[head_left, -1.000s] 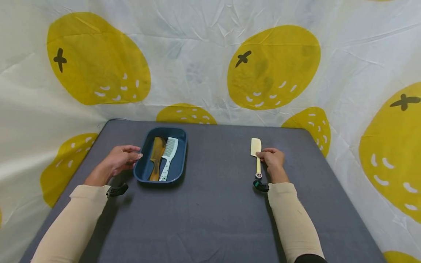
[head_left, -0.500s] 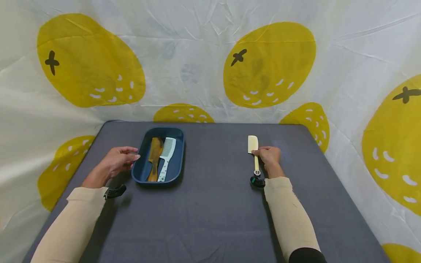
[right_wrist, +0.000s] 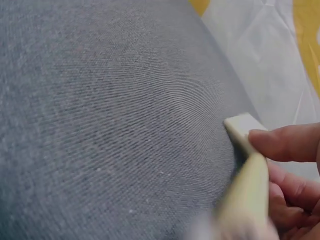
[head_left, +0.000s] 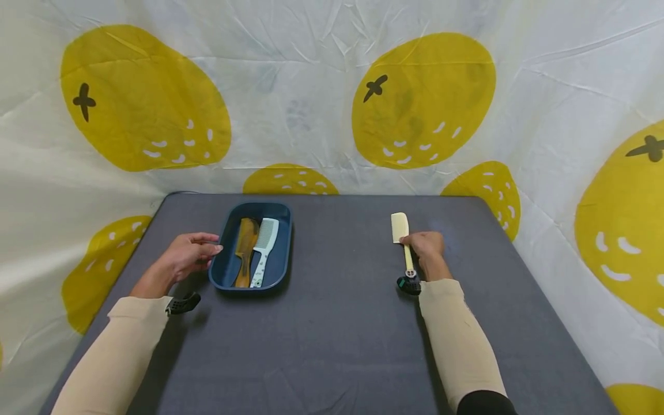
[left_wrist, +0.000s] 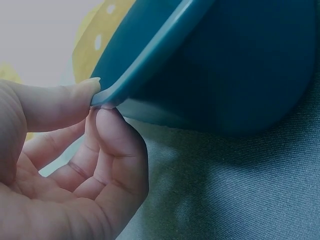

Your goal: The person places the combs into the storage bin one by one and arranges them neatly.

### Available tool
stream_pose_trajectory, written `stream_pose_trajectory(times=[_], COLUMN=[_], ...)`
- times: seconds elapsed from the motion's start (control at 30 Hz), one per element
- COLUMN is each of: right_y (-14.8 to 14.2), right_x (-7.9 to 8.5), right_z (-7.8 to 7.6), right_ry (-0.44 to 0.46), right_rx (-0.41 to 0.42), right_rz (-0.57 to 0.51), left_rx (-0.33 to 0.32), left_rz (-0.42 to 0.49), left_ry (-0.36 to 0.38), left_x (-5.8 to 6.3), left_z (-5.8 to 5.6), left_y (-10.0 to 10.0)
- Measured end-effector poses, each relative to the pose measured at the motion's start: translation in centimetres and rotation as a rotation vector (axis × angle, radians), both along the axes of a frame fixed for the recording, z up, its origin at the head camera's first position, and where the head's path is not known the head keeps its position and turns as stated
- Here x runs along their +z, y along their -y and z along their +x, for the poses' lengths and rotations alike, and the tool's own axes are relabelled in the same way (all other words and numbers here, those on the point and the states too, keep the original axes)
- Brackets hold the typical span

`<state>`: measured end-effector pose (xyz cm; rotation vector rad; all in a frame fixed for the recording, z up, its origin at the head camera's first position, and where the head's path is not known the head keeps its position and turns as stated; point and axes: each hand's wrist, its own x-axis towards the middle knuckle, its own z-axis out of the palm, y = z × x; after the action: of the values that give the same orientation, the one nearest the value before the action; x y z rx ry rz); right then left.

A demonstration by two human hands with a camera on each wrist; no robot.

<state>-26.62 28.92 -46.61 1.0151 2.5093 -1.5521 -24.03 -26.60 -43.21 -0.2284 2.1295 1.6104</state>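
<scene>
On the left stands a dark blue rounded tray (head_left: 284, 253), holding a brown comb (head_left: 245, 245) and a white comb (head_left: 267, 236) with a patterned handle, side by side. My left hand (head_left: 188, 255) pinches the tray's left rim, thumb on top and forefinger beneath, as the left wrist view shows. Over on the right, my right hand (head_left: 426, 246) holds a cream comb (head_left: 399, 226) between thumb and fingers, where its head meets the handle. The comb's head points away from me and a round ornament (head_left: 410, 274) decorates its handle end. Its teeth are too small to make out.
Dark grey cloth covers the table (head_left: 332, 323), whose far edge runs close to a white curtain (head_left: 290, 115) printed with large yellow fruits. More of this curtain hangs along both sides. Each wrist wears a black strapped device.
The whole view has shifted a little with the head. The cream comb has tilted slightly in my right hand, its handle end swinging right. My left hand keeps its pinch on the tray rim.
</scene>
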Motion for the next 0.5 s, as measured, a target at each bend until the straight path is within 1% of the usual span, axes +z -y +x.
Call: stream_pose_trajectory(times=[0.13,0.3,0.4,0.5], right_y=[-0.4,-0.8,-1.1,-1.2], right_x=[0.0,0.3,0.4,0.1], right_z=[0.1,0.2,0.3,0.4], right_ry=[-0.01,-0.036,-0.056,-0.07], right_rx=[0.016,0.059,0.063,0.062], right_rz=[-0.035,-0.069,-0.113,-0.158], left_rx=[0.0,0.002,0.002,-0.001], left_rz=[0.002,0.004,-0.004,-0.018], left_ry=[0.0,-0.005,-0.007,-0.006], left_x=[0.0,0.0,-0.1,-0.3], left_z=[0.0,-0.2,-0.3,-0.3], left_y=[0.1,0.1,0.0,-0.1])
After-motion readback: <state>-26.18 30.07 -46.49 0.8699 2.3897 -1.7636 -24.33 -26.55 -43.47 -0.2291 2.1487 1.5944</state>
